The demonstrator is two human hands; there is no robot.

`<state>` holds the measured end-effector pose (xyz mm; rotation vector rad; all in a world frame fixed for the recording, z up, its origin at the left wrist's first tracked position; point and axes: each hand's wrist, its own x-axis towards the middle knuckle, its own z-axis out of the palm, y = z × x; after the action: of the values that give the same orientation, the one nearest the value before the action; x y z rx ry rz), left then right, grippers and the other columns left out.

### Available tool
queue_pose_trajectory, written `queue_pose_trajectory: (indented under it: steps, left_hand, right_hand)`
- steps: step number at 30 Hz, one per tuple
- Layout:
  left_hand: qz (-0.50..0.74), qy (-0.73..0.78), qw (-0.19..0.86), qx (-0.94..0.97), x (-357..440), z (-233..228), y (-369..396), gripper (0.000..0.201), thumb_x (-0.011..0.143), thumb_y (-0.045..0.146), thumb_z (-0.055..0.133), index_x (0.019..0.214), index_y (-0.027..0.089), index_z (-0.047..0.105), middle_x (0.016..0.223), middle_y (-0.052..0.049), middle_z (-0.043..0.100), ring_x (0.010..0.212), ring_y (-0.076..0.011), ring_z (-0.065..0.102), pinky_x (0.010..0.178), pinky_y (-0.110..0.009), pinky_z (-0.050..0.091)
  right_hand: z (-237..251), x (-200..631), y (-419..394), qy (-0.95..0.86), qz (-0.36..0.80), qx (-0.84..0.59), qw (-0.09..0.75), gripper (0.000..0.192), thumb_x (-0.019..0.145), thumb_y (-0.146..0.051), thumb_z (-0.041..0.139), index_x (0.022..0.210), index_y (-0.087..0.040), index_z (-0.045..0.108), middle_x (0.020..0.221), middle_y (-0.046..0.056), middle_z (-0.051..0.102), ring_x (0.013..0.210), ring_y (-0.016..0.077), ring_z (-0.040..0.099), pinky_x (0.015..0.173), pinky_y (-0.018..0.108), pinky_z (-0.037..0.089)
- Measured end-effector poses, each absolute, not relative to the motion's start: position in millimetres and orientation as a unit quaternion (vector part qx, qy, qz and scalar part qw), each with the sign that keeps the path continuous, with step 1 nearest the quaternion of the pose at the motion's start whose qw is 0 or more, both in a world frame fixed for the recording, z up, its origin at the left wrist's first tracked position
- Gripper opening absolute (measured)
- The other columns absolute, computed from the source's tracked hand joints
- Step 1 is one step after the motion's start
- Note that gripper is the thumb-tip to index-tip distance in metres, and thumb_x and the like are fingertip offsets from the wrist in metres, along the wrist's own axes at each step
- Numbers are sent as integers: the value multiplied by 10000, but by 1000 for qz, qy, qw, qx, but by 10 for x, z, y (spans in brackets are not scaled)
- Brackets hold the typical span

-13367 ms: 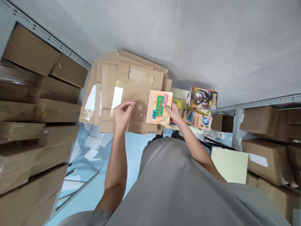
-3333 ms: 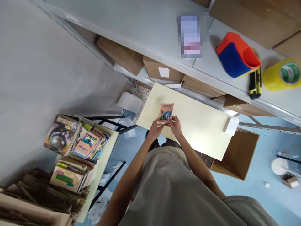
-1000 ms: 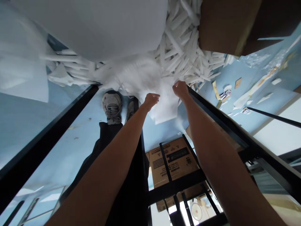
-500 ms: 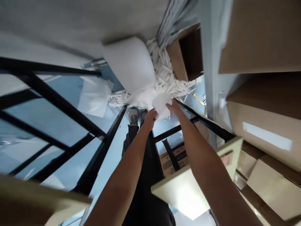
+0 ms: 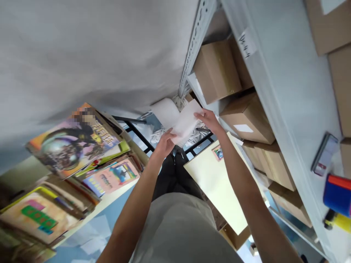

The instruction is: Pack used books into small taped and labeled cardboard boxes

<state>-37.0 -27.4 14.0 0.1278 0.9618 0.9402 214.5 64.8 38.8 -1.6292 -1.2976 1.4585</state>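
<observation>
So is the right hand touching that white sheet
Touching. The head view shows the right hand pinching the upper edge of the white sheet, while the left hand grips its lower corner.

shelf boxes [image 5: 219, 69] right, book stacks [image 5: 82, 146] left

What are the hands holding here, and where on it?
A white foam sheet: left hand grips its lower edge, right hand its upper right corner.

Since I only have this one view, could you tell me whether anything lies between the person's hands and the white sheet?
Nothing visible does. The left hand grips the white sheet at its lower corner, and the right hand pinches its upper right edge, so both already touch it directly.
</observation>
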Motion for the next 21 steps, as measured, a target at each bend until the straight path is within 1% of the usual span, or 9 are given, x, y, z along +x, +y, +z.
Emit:
queue_pose_trajectory:
  steps: [2, 5, 7, 10, 15, 17, 21]
  left_hand:
    - [446, 436, 775, 101, -447, 532, -295, 767, 634, 261, 963, 1371, 234, 751, 1226, -92, 872, 1273, -345, 811, 1131, -443, 615]
    - [456, 456, 744, 174, -548, 1022, -356, 801, 658, 334, 1003, 1414, 237, 753, 1298, -109, 869, 1341, -358, 793, 1185, -458, 602]
    - [453, 466, 728, 217, -604, 1302, -408, 817, 671, 362, 1016, 1435, 237, 757, 1311, -106, 872, 1350, -359, 792, 1207, -466, 600]
    - [455, 463, 715, 258, -636, 1712, -491, 854, 646, 365, 1054, 1441, 241, 769, 1286, -97, 883, 1341, -354, 797, 1214, -467, 606]
    - [463, 434, 687, 354, -476, 2474, -699, 895, 622, 423, 1104, 1439, 255, 779, 1249, -90, 886, 1299, -366, 816, 1158, -491, 648]
    - [459, 419, 667, 412, -358, 2796, -863, 861, 656, 441, 1102, 1437, 267, 782, 1252, -76, 879, 1288, -371, 819, 1136, -503, 667]
    - [441, 387, 619, 522, -37, 3334, -1371, 674, 802, 442, 1050, 1396, 260, 790, 1270, -66, 846, 1310, -368, 800, 1141, -516, 682]
  right_hand:
    - [769, 2118, 613, -500, 557, -579, 323, 668, 822, -841, 893, 1001, -205, 801, 983, 36, 842, 999, 248, 778, 957, 367, 638]
    - [1217, 2102, 525, -530, 566, -537, 332, 691, 823, -857, 905, 991, -192, 822, 970, 45, 851, 1009, 259, 796, 965, 394, 666]
    - [1474, 2118, 444, -544, 566, -519, 338, 678, 826, -840, 921, 974, -184, 832, 966, 49, 855, 990, 255, 798, 953, 397, 674]
    - [1876, 2204, 280, -553, 557, -501, 364, 622, 847, -777, 949, 1000, -182, 853, 1004, 52, 868, 1005, 242, 798, 958, 376, 672]
    - [2649, 2503, -106, -564, 539, -476, 407, 524, 923, -699, 940, 1022, -192, 853, 1028, 35, 861, 1091, 221, 788, 1016, 344, 659]
    - [2971, 2682, -314, -570, 525, -463, 430, 495, 944, -672, 938, 1025, -193, 846, 1041, 26, 850, 1131, 223, 784, 1036, 348, 657]
    - [3552, 3175, -935, -589, 478, -438, 482, 424, 1011, -583, 905, 1052, -166, 837, 1054, 3, 816, 1211, 258, 787, 1056, 400, 660]
